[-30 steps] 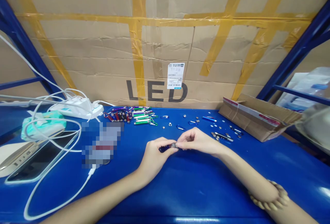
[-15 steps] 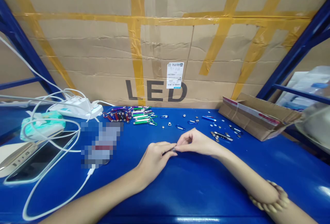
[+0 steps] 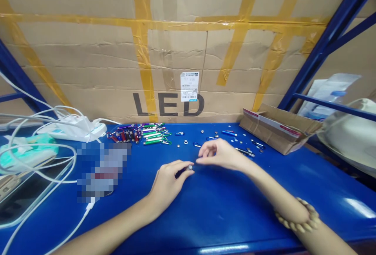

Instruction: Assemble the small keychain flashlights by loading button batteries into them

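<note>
Pinching a small silver-ended cylinder, the left hand is nearly closed.

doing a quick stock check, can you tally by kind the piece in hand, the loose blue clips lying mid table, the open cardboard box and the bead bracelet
Small piece in the left hand: 1
Loose blue clips showing mid table: 3
Open cardboard box: 1
Bead bracelet: 1
Total: 6
</note>
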The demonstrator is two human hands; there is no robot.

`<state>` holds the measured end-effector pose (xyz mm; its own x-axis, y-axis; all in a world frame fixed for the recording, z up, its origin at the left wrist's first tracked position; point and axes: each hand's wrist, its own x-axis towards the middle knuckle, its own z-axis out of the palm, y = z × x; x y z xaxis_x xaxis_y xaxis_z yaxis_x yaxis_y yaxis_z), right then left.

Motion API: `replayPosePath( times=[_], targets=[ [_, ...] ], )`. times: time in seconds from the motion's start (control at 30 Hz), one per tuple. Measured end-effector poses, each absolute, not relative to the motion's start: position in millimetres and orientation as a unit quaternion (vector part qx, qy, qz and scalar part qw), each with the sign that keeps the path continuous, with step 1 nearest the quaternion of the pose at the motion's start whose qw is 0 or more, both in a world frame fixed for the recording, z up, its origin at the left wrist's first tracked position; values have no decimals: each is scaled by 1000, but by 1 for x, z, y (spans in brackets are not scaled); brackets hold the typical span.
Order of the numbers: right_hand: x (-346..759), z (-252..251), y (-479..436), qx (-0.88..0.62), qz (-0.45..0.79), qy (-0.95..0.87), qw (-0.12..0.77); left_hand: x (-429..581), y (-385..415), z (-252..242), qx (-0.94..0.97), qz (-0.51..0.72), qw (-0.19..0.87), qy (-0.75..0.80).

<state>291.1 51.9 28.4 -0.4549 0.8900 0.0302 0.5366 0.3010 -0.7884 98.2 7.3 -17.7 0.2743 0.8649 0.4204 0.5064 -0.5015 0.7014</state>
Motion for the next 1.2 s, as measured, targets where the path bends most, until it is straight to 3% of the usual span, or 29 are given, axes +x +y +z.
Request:
replayPosePath(
  times=[0.1,0.17,0.33,0.53,1.0,1.1,1.2],
  targets=[
    [321,41,64,-589,146,-751,262,100,9,-10,685,436,328,483],
    [343,45,71,-663,34,-716,214,100,11,-7,624,449,413,487],
    [374,44,82,-715,57,-696,36,100,11,-2,569,464,471,489],
    [374,38,87,-731,65,-679,-3,103,6,-4,584,452,472,481],
    [359,30,90,-710,22,-701,61,105,3,-7,595,460,470,462],
    [347,34,82,-650,34,-749,126,105,4,-7,609,460,450,463],
    [327,37,70,-490,117,-832,233,104,4,-8,626,457,428,465]
  ],
)
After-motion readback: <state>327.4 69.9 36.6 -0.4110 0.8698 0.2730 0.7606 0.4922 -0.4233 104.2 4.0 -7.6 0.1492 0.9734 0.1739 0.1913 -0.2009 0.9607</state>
